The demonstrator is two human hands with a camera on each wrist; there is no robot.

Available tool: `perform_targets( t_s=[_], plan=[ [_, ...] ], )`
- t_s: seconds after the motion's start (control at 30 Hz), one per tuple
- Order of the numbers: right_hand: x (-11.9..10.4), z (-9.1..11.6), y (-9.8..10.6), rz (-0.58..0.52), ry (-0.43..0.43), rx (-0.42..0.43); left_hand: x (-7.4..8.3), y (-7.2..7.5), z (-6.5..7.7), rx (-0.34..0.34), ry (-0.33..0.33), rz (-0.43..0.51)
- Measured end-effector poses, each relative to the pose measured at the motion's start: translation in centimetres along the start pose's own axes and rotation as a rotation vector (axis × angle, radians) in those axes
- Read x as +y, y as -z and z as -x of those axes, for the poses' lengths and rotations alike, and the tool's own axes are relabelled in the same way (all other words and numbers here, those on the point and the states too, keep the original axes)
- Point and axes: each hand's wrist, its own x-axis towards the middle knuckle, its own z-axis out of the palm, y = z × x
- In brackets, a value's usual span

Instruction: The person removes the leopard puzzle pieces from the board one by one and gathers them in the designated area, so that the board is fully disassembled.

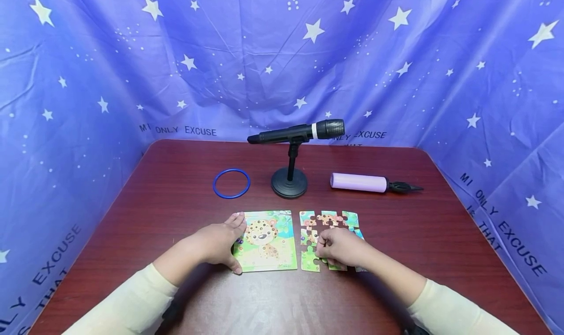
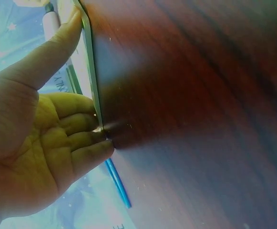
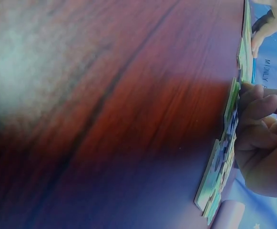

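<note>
A square leopard picture board (image 1: 270, 242) lies flat on the table in the head view. My left hand (image 1: 224, 242) rests along its left edge, fingers straight at the top corner and thumb at the bottom corner. The left wrist view shows that hand's open palm (image 2: 47, 138) beside the board's thin edge. To the right lie loosely spaced jigsaw puzzle pieces (image 1: 310, 262) with parts of a leopard picture. My right hand (image 1: 341, 247) is over them, curled fingers pinching at a green piece low in the group. It covers several middle pieces.
A black microphone (image 1: 286, 134) on a round-based stand (image 1: 289, 183) stands behind the board. Left of it lies a blue ring (image 1: 231, 183); right of it, a lilac hand pump (image 1: 359, 182) with a black nozzle. A starry blue curtain (image 1: 264, 41) surrounds the reddish-brown table (image 1: 185, 183).
</note>
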Motion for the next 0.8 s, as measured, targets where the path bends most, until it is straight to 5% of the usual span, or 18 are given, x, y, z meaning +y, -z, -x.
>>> perform_targets(
  t_s=[0.4,0.8],
  plan=[
    [-0.3,0.3,0.5,0.181,-0.006,0.082,-0.3,-0.3,-0.5,0.024,-0.019,0.065],
    [-3.3,2.2,4.3,0.432,0.094,0.407,-0.2,2.3,-0.6,0.418,-0.009,0.144]
  ],
)
